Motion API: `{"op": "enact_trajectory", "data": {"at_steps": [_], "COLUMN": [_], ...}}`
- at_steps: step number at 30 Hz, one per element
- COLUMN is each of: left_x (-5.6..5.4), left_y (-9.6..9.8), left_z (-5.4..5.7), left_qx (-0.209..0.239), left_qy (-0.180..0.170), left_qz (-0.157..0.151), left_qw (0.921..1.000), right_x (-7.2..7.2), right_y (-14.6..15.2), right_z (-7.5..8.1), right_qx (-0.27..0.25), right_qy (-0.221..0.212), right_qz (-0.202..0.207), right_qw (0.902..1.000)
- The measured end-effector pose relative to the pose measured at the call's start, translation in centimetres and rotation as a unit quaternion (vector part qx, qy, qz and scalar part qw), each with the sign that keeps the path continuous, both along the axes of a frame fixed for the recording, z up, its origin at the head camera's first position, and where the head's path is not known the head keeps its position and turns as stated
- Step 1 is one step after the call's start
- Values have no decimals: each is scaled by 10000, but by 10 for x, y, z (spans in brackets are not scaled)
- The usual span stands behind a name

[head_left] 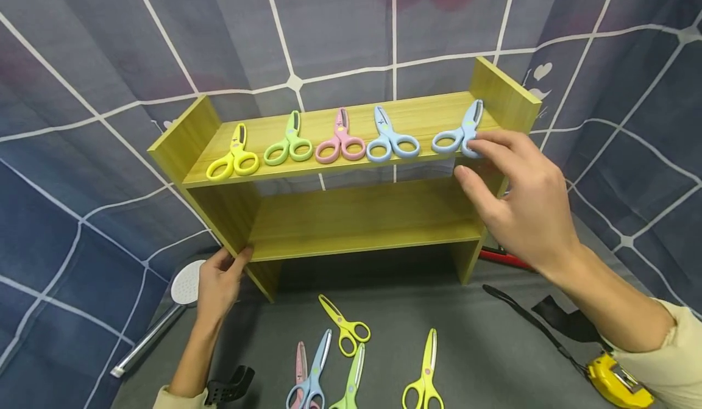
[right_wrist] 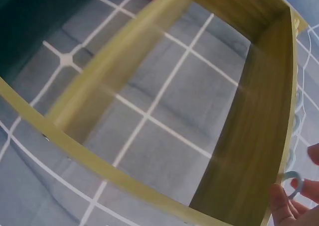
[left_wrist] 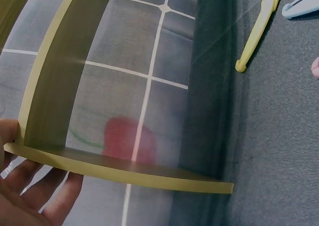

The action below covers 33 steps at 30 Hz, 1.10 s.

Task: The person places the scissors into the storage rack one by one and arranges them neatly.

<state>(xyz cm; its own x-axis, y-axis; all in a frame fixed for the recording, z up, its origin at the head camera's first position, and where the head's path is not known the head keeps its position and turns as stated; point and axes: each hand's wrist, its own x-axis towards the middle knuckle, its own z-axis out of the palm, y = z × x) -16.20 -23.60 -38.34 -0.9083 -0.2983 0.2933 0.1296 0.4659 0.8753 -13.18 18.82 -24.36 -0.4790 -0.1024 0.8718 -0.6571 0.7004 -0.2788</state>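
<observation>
A two-tier wooden shelf point(head_left: 362, 217) stands on the dark grey surface. My left hand point(head_left: 219, 284) grips its left side panel point(left_wrist: 124, 175) near the middle board, thumb in front and fingers behind. On the top board, my right hand point(head_left: 526, 195) is at the rightmost blue scissors point(head_left: 463, 131). Its fingertips touch a handle loop point(right_wrist: 294, 182), while the thumb stands apart at the board's front edge. To the left lie other blue scissors point(head_left: 386, 138), pink scissors point(head_left: 341, 138), green scissors point(head_left: 289, 141) and yellow scissors point(head_left: 236, 156), blades pointing back.
More scissors lie before the shelf: yellow scissors point(head_left: 347, 328), blue scissors point(head_left: 315, 369) over a pink pair, green scissors point(head_left: 353, 378) and another yellow pair point(head_left: 426, 372). A shower head point(head_left: 186, 284) lies left, a yellow tape measure point(head_left: 616, 381) right. A tiled-pattern curtain point(head_left: 340, 31) hangs behind.
</observation>
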Motion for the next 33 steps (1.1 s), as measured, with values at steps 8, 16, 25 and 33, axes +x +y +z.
{"op": "enact_trajectory", "data": {"at_steps": [8,16,25,33], "left_x": [0,-3,-2,-2], "left_y": [2,1,1,1], "left_z": [-1,-5,-6,-6], "left_qx": [35,33,4,61], "left_qy": [189,219,199,253], "left_qz": [63,111,123,54], "left_qw": [9998,9997,9997,9996], "right_x": [-11,-11,24,76], "right_y": [2,2,-31,-36], "right_z": [23,17,-81,-198], "right_qx": [1026,1053,7,1830], "right_qy": [-1150,-892,592,-3208], "right_qz": [-503,-517,1058,1839], "right_qw": [9868,9891,9926,9109]}}
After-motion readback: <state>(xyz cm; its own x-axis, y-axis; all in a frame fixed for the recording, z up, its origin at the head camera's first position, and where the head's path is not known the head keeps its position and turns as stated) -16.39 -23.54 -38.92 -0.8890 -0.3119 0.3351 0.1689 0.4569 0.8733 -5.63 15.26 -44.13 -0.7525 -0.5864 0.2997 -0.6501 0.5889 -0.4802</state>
